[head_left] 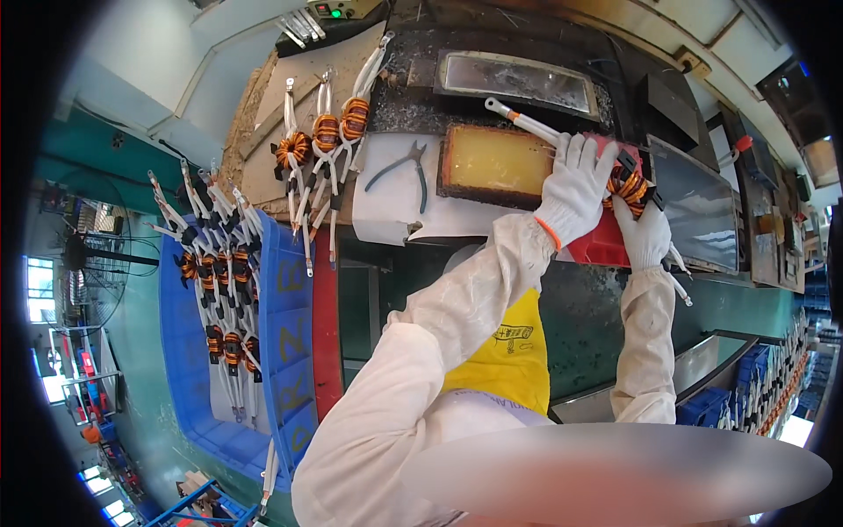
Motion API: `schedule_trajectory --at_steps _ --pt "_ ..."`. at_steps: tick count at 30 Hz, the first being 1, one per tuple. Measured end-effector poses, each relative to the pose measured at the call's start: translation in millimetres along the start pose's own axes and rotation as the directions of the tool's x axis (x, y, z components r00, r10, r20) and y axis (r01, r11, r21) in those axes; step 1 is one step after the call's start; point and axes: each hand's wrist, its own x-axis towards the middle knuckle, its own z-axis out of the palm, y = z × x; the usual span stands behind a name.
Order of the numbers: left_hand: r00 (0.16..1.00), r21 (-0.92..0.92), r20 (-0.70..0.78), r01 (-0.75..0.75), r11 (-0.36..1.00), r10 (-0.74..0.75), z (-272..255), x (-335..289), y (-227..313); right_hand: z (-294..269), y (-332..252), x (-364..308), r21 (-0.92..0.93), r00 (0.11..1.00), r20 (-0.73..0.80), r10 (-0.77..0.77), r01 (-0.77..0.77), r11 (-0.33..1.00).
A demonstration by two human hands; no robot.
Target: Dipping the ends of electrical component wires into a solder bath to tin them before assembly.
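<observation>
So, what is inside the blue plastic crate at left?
Orange-wound ring coils with white leads lie in rows inside the blue plastic crate, some leads sticking past its edge. Whatever lies directly beneath them is covered.

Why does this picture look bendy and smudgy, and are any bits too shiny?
In the head view, the wide fisheye lens bends the blue crate; in that same head view, a soft blurry oval covers the lower right, the left-edge window glares white, and the grey panel shows pale reflections, while the gloved left hand and right hand look fairly clear.
</observation>
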Motion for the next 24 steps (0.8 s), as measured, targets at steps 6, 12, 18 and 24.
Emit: schedule_trajectory --at_steps 6,12,18,24 --pt "0.992 -0.211 0.106 -0.04 0.977 0.064 -2.5 35.4 0.5 20.5 2.9 27.4 -0.002 0.998 -0.009 0.068 -0.068 0.998" --pt "0.991 -0.211 0.127 0.059 0.976 -0.033 8.7 52.1 -1.3 27.5 -3.0 40.7 -0.035 0.98 0.073 0.186 -0.184 0.982" --pt "0.999 -0.08 0.001 -0.053 0.995 0.053 27.5 54.1 -11.5 28.2 -4.2 47.9 -0.041 0.988 0.058 0.14 -0.138 0.99" --pt "0.999 -0.098 0.009 -0.034 0.995 0.035 32.2 59.0 -12.7 27.6 -8.4 49.6 -0.055 0.985 0.083 0.152 -0.147 0.988"
